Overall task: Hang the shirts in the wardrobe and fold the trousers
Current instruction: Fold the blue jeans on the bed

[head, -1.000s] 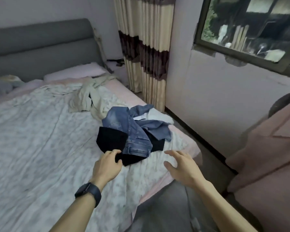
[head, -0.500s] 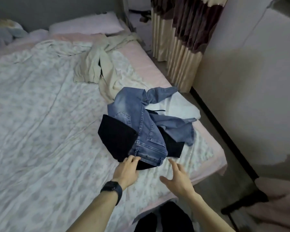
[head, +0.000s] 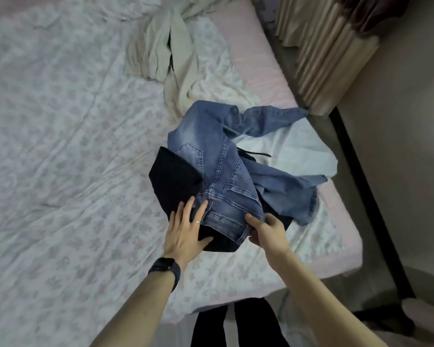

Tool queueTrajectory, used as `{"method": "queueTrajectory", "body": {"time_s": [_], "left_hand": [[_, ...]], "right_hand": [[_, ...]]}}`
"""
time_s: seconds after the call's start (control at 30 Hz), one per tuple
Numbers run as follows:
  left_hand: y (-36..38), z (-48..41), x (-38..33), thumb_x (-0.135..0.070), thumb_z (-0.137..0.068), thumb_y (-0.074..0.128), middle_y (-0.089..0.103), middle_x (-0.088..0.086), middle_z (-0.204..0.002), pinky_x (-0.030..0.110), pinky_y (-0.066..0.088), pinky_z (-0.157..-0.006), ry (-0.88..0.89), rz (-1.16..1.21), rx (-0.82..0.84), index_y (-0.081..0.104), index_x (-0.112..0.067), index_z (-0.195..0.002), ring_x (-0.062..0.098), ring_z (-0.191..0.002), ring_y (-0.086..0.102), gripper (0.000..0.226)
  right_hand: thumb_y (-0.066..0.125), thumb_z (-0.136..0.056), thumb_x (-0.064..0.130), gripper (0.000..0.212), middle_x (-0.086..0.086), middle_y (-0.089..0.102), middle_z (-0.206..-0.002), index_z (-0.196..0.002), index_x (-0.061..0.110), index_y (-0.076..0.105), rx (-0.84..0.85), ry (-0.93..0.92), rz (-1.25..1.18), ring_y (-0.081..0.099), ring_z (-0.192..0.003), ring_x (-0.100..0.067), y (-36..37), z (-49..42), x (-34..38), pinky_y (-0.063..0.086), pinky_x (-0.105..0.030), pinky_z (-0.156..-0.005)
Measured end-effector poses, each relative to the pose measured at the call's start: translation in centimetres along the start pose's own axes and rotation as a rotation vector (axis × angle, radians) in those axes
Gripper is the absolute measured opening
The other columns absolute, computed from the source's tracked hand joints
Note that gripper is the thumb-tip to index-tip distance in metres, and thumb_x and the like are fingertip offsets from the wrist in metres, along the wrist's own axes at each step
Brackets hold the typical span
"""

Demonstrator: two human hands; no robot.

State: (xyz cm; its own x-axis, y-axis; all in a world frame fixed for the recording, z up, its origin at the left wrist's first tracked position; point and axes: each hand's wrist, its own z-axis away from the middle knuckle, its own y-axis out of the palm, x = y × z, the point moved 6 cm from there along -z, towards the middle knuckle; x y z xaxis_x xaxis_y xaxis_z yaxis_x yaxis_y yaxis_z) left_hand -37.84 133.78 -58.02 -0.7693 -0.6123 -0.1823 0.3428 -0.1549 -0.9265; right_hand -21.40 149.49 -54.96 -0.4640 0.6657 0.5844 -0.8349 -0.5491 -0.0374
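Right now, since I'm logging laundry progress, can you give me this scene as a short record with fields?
surface: bed, floral sheet
top of pile: jeans, crumpled, unfolded
underneath: black garment; white garment
apart: beige garment, farther up the bed
left hand: flat, fingers straight, resting on the black garment and the waistband's edge
right hand: grips the jeans' waistband
folding: not yet done

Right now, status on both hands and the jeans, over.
Left hand flat on jeans waistband and black garment. Right hand grips waistband. Jeans crumpled, unfolded, lying over black garment and white garment.
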Motion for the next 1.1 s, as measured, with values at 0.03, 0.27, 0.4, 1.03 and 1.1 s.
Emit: {"method": "queueTrajectory", "body": {"time_s": [0.03, 0.27, 0.4, 1.03, 1.1], "left_hand": [[-1.4, -0.6, -0.2, -0.057, -0.074, 0.081, 0.029, 0.013, -0.16, 0.059, 0.039, -0.112, -0.027, 0.029, -0.043, 0.028, -0.026, -0.157, 0.045, -0.141, 0.038, 0.103], [-9.6, -3.3, -2.0, -0.047, -0.09, 0.044, 0.063, 0.01, -0.124, 0.043, 0.055, -0.091, -0.043, 0.027, -0.308, 0.072, -0.017, -0.113, 0.033, -0.107, 0.063, 0.047], [-12.5, -4.1, -2.0, -0.042, -0.091, 0.038, 0.068, 0.004, -0.104, 0.04, 0.055, -0.073, -0.099, 0.011, -0.246, 0.074, -0.019, -0.109, 0.031, -0.09, 0.068, 0.047], [-25.6, -7.8, -2.9, -0.003, -0.087, 0.069, 0.031, 0.0, -0.16, 0.026, 0.041, -0.106, -0.249, 0.785, 0.019, 0.019, -0.025, -0.16, 0.021, -0.144, 0.036, 0.091], [-23.4, -7.3, -4.6, -0.004, -0.079, 0.075, 0.011, -0.001, -0.166, 0.025, 0.042, -0.104, -0.227, 0.663, 0.103, -0.01, -0.039, -0.159, 0.024, -0.149, 0.026, 0.122]], "right_hand": [[0.07, -0.094, 0.016, 0.016, -0.009, 0.061, -0.079, -0.097, 0.004, 0.06, 0.02, -0.016, -0.054, 0.058, -0.07, -0.022, 0.0, 0.9, 2.7, 0.057, -0.039, -0.068], [0.062, -0.098, 0.004, 0.034, 0.001, 0.048, -0.054, -0.13, -0.002, 0.054, 0.006, -0.138, -0.299, 0.047, -0.045, -0.009, -1.0, 5.0, 18.3, 0.047, -0.021, -0.045], [0.056, -0.1, 0.001, 0.02, -0.003, 0.061, -0.069, -0.109, 0.02, 0.056, 0.004, -0.292, -0.372, 0.055, -0.059, -0.013, -2.3, 7.2, 23.9, 0.053, -0.025, -0.059], [0.076, -0.083, -0.003, 0.028, 0.0, 0.078, -0.089, -0.096, 0.022, 0.074, -0.08, -0.802, -0.068, 0.073, -0.081, -0.011, -4.7, 14.3, 35.3, 0.057, -0.03, -0.078], [0.076, -0.084, -0.003, 0.026, -0.004, 0.078, -0.092, -0.095, 0.02, 0.074, -0.053, -0.808, -0.104, 0.073, -0.083, -0.015, -3.8, 15.2, 35.7, 0.058, -0.031, -0.079]]}}
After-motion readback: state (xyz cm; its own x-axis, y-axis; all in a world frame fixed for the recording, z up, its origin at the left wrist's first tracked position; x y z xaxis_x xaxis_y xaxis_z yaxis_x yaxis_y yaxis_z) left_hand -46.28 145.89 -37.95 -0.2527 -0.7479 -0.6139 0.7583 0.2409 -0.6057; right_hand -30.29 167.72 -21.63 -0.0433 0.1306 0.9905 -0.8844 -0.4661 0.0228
